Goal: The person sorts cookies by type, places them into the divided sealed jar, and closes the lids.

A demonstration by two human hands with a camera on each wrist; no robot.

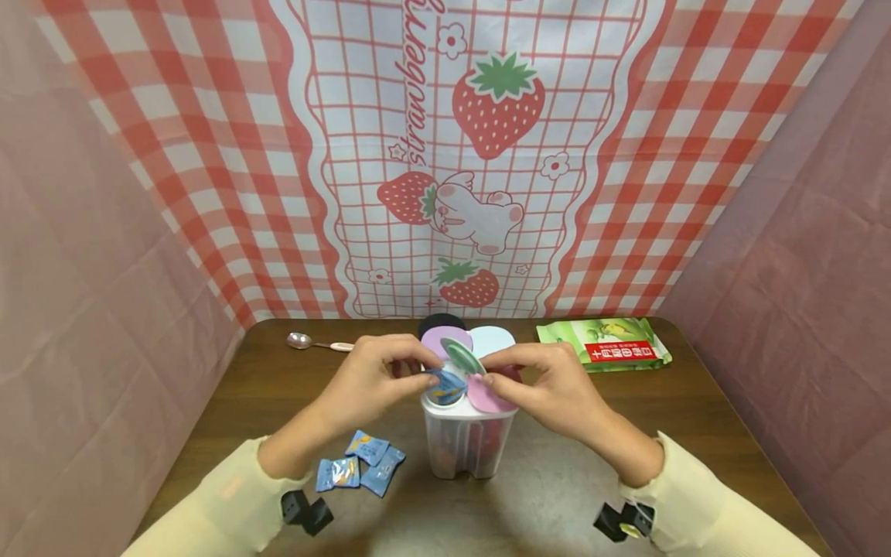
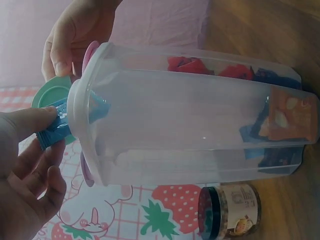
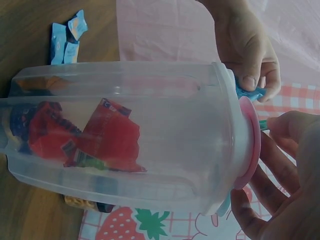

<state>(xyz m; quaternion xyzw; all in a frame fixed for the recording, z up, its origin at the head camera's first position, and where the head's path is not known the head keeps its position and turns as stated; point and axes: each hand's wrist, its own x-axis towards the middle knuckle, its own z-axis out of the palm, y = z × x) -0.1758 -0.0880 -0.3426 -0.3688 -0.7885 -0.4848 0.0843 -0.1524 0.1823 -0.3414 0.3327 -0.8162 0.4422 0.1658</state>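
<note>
head: left fingers [image 1: 418, 351] pinched on packet [image 1: 448, 387]

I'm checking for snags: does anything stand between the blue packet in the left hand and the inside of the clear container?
Nothing visible does: the right hand holds the green lid tilted up, and the blue packet, pinched by the left hand, dips partly into the clear container.

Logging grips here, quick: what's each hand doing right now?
Left hand: closed, pinching a blue packet.
Right hand: closed, holding the green lid tilted up.
</note>
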